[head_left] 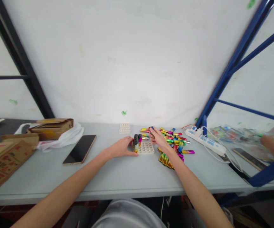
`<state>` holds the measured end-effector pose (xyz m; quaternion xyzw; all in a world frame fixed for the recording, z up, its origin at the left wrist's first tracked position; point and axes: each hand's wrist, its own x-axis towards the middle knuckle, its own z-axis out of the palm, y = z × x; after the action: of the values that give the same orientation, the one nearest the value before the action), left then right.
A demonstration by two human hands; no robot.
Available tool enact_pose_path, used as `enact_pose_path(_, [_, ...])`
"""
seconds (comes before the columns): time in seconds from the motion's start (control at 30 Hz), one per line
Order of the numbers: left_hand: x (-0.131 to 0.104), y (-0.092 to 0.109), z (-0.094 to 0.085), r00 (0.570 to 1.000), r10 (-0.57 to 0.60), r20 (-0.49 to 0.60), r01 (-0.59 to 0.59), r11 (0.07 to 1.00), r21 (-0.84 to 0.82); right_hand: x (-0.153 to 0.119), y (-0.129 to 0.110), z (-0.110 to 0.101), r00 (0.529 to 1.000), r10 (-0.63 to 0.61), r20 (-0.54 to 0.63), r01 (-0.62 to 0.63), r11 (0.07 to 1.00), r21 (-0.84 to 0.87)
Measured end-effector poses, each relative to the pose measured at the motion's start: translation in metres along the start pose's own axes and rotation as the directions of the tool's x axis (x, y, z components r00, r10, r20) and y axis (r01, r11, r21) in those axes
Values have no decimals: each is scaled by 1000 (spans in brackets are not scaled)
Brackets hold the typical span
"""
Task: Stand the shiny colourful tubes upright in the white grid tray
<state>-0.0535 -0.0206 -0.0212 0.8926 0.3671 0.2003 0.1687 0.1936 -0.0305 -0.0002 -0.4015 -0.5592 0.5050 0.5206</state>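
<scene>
- The left hand [121, 147] lies flat on the counter [118, 174], and its fingers touch the left side of a white tray [146, 148] with round holes.
- The left fingers are spread out and hold nothing.
- A few shiny lighters [137, 142] stand up in the left end of the tray, just beside the left fingertips.
- The right hand [158, 137] is at 2 o'clock from the tray, over a pile of lighters [173, 144] in rainbow colors.
- The right fingers are curled tight on one small lighter [151, 128] at the top of the pile.
- A second white tray [124, 128] lies at 11 o'clock from the first one.
- A phone [80, 149] lies at 9 o'clock, well apart from the left hand.
- A white power strip [205, 141] lies at 3 o'clock from the pile.
- Another person's hand [270, 142] is far off at 3 o'clock.
</scene>
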Motion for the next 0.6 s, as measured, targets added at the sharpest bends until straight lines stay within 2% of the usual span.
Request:
enact_pose_path(0.17, [-1,3,-1,1000,-2,-5,2,1000,6,-2,4,5,999,-27,23,29,997,-71])
enact_pose_path(0.33, [-1,5,-2,1000,-1,-10,0,1000,-4,-10,-3,8,987,-127,103,136,987,-85])
enact_pose_path(0.6, [-1,4,-1,1000,-10,8,10,999,36,-21,-24,7,915,-316,250,338,940,-46])
